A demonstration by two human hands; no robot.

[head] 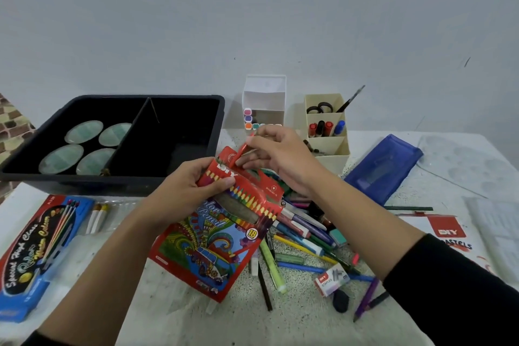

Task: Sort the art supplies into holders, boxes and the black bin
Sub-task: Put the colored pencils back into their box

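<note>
Person's left hand [182, 188] grips the red cardboard colour-pencil box [213, 247], held tilted above the table. Right hand [283, 160] pinches a slim red piece [243, 149] at the box's open top; pencil or flap, can't tell. Loose pile of pens and pencils [303, 239] lies beneath. Black plastic bin [168, 97] sits behind, with a beige divided holder [334, 146] to its right.

The top of the colour pencil box [216, 236] is covered by the fingers of the left grip [182, 191]. Its raised flap is partly hidden by the pinching right grip [278, 157], and whether a pencil is also held there cannot be told. Much of the pen pile [303, 236] is concealed by the box and the right forearm. The water colour box [36, 250] is cut off by the left edge. The pastel box [449, 233] is overlapped by a sleeve.
</note>
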